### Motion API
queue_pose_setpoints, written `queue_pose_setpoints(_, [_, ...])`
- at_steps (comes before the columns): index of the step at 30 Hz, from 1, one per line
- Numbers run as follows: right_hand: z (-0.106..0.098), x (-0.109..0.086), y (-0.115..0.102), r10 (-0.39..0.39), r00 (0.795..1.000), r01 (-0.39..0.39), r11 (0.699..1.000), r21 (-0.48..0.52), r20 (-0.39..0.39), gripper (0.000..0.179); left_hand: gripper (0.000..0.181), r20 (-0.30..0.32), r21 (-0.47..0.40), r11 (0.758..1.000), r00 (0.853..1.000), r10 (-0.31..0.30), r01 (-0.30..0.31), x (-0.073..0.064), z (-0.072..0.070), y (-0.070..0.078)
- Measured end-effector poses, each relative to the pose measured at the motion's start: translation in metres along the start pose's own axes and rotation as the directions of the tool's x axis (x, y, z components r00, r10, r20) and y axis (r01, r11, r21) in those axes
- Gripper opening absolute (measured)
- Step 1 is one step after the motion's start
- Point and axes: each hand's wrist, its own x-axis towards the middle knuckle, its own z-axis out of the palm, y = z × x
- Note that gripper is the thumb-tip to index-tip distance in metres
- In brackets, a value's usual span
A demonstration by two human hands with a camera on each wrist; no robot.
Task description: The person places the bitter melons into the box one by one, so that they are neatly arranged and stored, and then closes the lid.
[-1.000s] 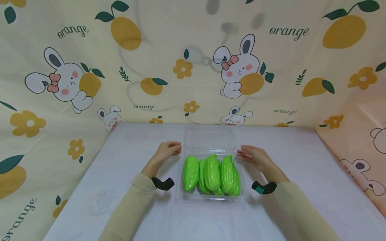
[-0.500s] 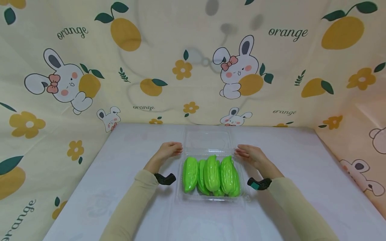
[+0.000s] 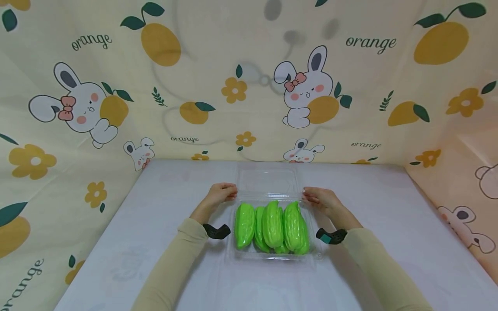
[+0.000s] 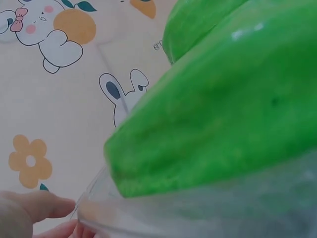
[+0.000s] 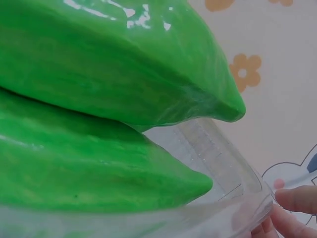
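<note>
A clear plastic clamshell box [image 3: 272, 256] stands on the table, its lid [image 3: 268, 179] folded back flat behind it. Several glossy green ridged fruits [image 3: 273, 224] lie lengthwise in the base. At the back left corner, my left hand [image 3: 218, 196] pinches the plastic edge; its thumb [image 4: 54, 206] shows at the rim in the left wrist view. My right hand [image 3: 324, 201] grips the edge at the back right corner. In the right wrist view its thumb [image 5: 297, 198] is on the near side, with fingers under the plastic. Fruit tips [image 5: 198, 183] rise close beside both hands.
The table has a white cover [image 3: 155, 268]. A patterned cloth [image 3: 218, 52] with rabbits and oranges hangs behind it and along both sides. Dark bands with small devices [image 3: 218, 232] sit on both wrists.
Both hands have moved inward, from beside the box to its back corners, and their fingers have closed on the plastic edge. The box and fruits have stayed in place.
</note>
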Motion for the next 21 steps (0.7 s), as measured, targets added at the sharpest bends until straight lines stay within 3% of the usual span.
queue_pose_setpoints(12, [0.0002,-0.0003,0.0010,-0.001,1.000,0.001,1.000,-0.015,0.000,0.007,0.035,-0.021,0.006,1.000,1.000,-0.019,0.019,0.0024,0.0019,0.0007])
queue_pose_setpoints(21, [0.0015,-0.0048,-0.0014,-0.026,0.999,0.026,1.000,-0.010,0.028,0.038,0.035,-0.037,0.041,0.999,0.999,-0.005,0.007,-0.0006,0.0048,0.0044])
